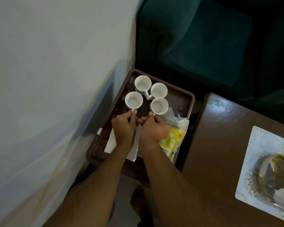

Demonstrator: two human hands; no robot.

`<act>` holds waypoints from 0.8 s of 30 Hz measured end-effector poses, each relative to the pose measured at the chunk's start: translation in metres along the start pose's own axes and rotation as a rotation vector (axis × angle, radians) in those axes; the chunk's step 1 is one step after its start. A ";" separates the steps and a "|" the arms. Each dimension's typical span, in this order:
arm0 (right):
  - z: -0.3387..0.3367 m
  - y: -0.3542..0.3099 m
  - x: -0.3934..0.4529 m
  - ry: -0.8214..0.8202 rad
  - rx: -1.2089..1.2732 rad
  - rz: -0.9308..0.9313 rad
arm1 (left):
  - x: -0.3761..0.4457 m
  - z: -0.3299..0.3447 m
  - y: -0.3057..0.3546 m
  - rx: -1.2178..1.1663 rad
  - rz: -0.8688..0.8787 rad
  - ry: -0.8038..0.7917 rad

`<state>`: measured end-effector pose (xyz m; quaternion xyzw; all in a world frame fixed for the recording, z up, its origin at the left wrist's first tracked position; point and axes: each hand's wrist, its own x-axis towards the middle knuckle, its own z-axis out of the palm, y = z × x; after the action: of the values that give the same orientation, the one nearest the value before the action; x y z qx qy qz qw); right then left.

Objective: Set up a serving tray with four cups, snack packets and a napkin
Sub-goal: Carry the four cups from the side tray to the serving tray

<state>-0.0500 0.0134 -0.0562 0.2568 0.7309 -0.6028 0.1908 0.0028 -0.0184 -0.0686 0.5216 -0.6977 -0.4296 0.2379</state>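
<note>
On the near half of the dark brown rectangular plastic tray [185, 102], a white paper napkin [111, 142] lies under both wrists, with yellow and clear snack packets [174, 138] just right of the right hand [152, 128]. Each hand pinches a cup handle — left hand [124, 126] on the near-left white ceramic cup [133, 100], right on the near-right cup [159, 106]. Beyond, two more white cups [143, 84] stand upright, all four clustered.

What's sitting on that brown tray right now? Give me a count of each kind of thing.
White cups: 4
White napkin: 1
Snack packets, piled, yellow and clear: at least 2
Total on the brown tray: at least 7
</note>
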 end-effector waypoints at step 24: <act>-0.236 -0.077 0.056 -0.052 -0.152 -0.435 | -0.166 0.093 0.105 -0.066 0.215 -0.020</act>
<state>-0.1344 0.2413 0.0183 0.0625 0.8073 -0.5793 0.0939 -0.0683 0.1780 -0.0083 0.4315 -0.7373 -0.4296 0.2927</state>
